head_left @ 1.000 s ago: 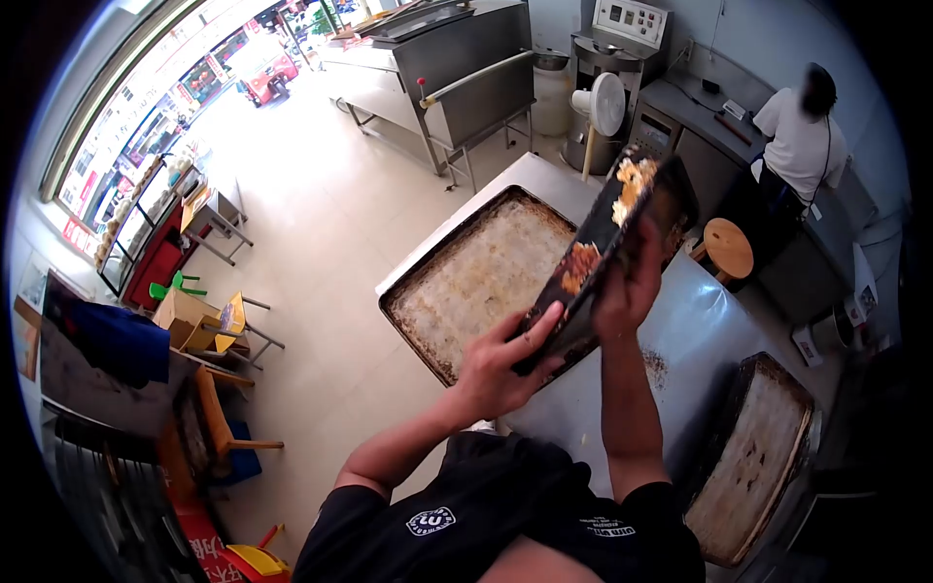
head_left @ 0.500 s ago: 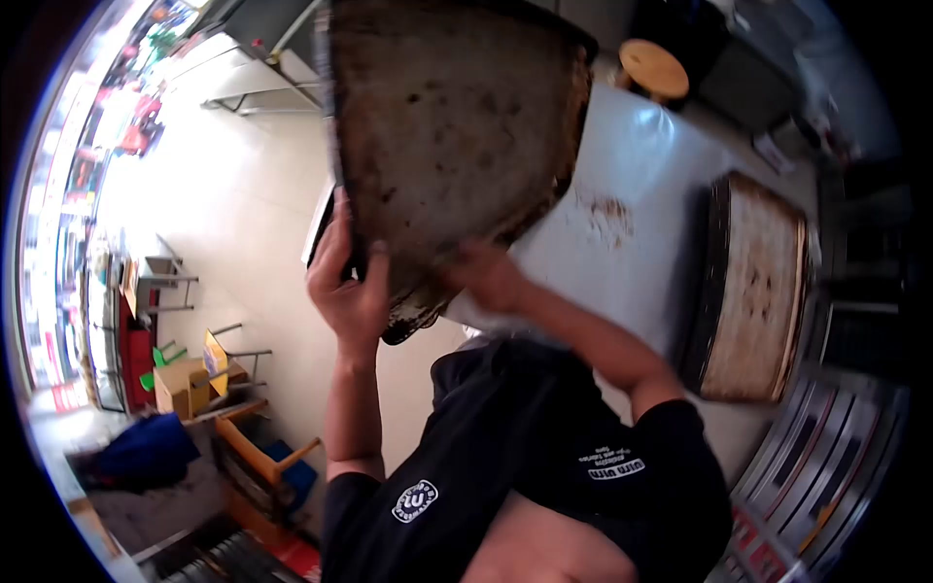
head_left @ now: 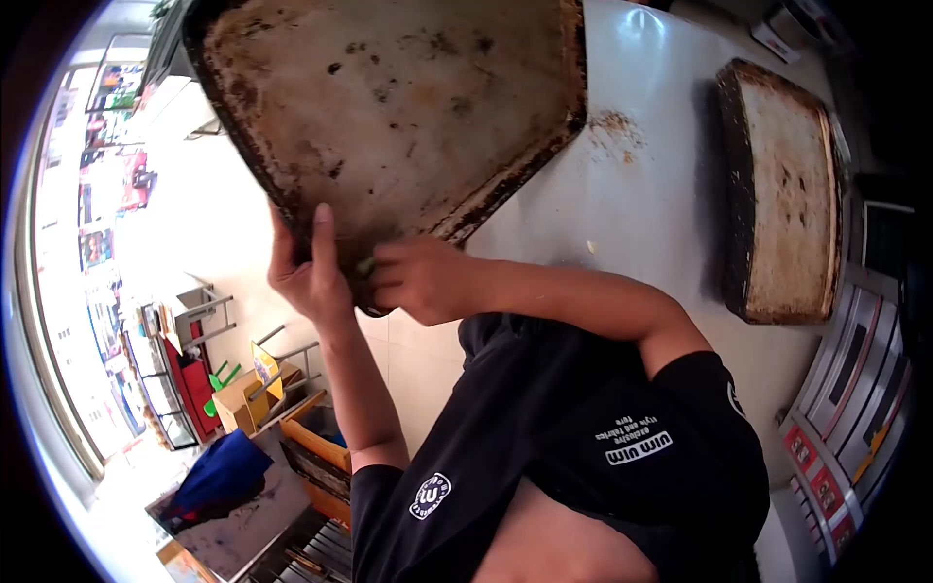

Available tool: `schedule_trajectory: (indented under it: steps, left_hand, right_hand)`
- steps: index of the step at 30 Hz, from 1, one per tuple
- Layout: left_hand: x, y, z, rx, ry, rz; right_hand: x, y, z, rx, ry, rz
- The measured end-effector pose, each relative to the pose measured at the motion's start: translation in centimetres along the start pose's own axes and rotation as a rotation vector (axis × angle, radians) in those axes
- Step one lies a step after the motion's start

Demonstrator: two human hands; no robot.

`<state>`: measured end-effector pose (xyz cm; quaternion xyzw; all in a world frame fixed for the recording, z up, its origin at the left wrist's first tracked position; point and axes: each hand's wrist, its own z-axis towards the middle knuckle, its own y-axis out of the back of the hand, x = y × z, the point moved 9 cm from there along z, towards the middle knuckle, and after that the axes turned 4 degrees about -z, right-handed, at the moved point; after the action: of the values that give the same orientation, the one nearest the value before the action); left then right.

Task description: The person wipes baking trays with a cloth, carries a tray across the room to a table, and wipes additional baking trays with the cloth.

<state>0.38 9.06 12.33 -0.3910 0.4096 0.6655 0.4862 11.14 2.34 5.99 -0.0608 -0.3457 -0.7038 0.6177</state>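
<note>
A large baking tray (head_left: 418, 107), stained brown with burnt residue on its rim, is held up tilted before me. My left hand (head_left: 316, 272) grips its near-left corner, with the thumb on the inner face and the other fingers partly hidden behind. Close beside it, my right hand (head_left: 423, 280) is closed at the tray's near corner. A small greenish bit shows at its fingertips, too little to name. Brown crumbs (head_left: 617, 134) lie on the metal table (head_left: 641, 204) below the tray.
A stack of similar baking trays (head_left: 789, 199) rests on the table at right. Left are a cardboard box (head_left: 243, 400), a wooden chair (head_left: 316, 457) and a blue cloth (head_left: 222, 471) on a grey surface. A metal-fronted unit (head_left: 846, 369) stands at lower right.
The tray has swung lower and to the left, showing more of its face. My right hand has moved left along the near edge, close to my left hand. The view has shifted.
</note>
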Motion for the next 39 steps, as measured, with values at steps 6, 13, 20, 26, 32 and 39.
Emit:
schedule_trajectory:
  steps: [6,13,20,26,32,39]
  left_hand:
    - [0.2,0.7,-0.4,-0.011,-0.024,0.187]
    - [-0.8,-0.4,0.2,0.001,-0.068,0.051]
    - [-3.4,-2.5,-1.0,0.003,-0.016,0.049]
    - [-0.2,-0.4,-2.6,0.021,0.098,-0.018]
    - [0.6,-0.3,-1.6,-0.042,0.081,-0.095]
    - [-1.6,-1.0,-3.1,-0.017,0.092,0.013]
  right_hand:
    - [-20.7,6.7,-18.5,-0.263,-0.472,-0.464]
    - [-16.5,14.6,-13.0,-0.585,-0.72,-0.477]
    - [-8.4,2.9,-3.1,-0.086,-0.02,-0.282]
    - [-29.1,15.5,-22.3,-0.248,-1.17,-0.548]
    - [-12.3,13.3,-5.0,-0.41,-0.414,-0.184]
    - [-7.6,5.4,-2.6,-0.202,0.036,-0.543]
